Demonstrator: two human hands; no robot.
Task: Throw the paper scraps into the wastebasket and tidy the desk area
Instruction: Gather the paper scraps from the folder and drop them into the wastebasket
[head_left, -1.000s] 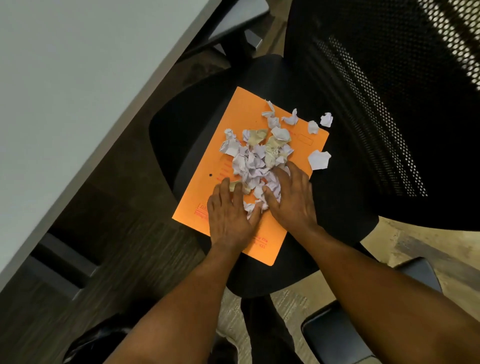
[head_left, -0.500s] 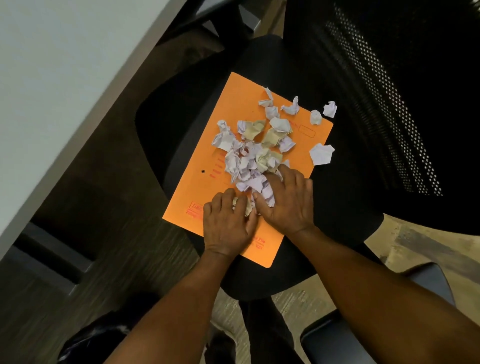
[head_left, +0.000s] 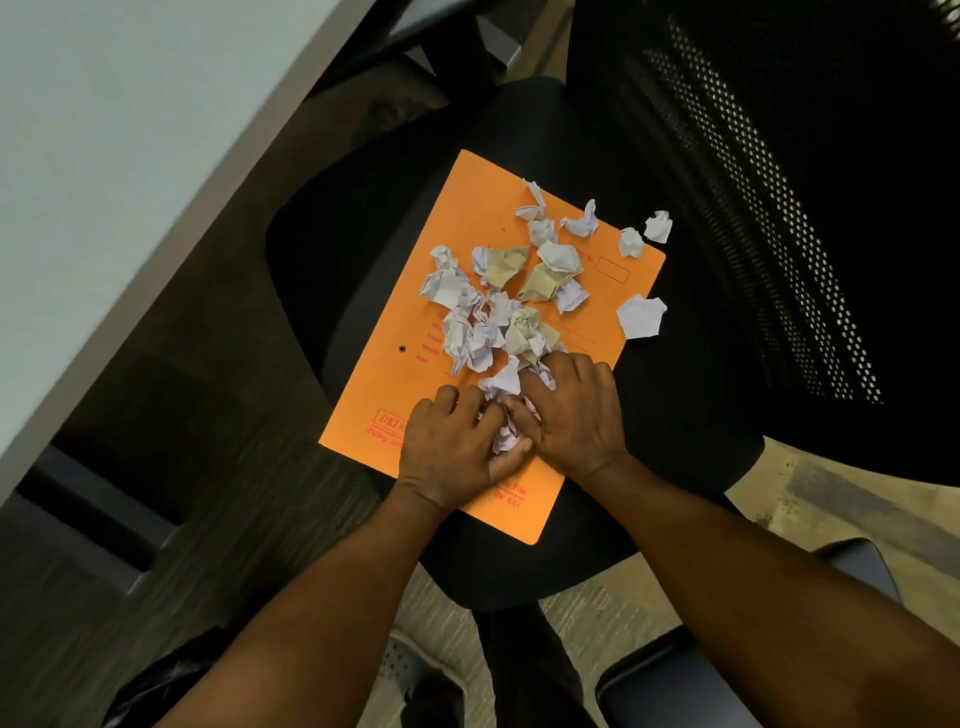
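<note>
An orange file folder (head_left: 467, 218) lies on a black office chair seat (head_left: 675, 415). Several crumpled white and tan paper scraps (head_left: 498, 312) are piled on it, with a few loose ones near its far right corner (head_left: 641, 317). My left hand (head_left: 452, 447) and my right hand (head_left: 571, 415) press together at the near end of the pile, fingers curled around scraps bunched between them. A black-lined wastebasket (head_left: 150, 691) shows dimly at the bottom left.
A white desk top (head_left: 119, 156) fills the upper left, its edge running diagonally. The chair's mesh backrest (head_left: 779, 208) rises on the right. Chair base legs (head_left: 670, 691) and a shoe (head_left: 415, 670) lie on the floor below.
Both hands have drawn back toward me along the folder, raking scraps together, and their fingers have curled tighter around the bunch. The rest of the pile has spread out behind them.
</note>
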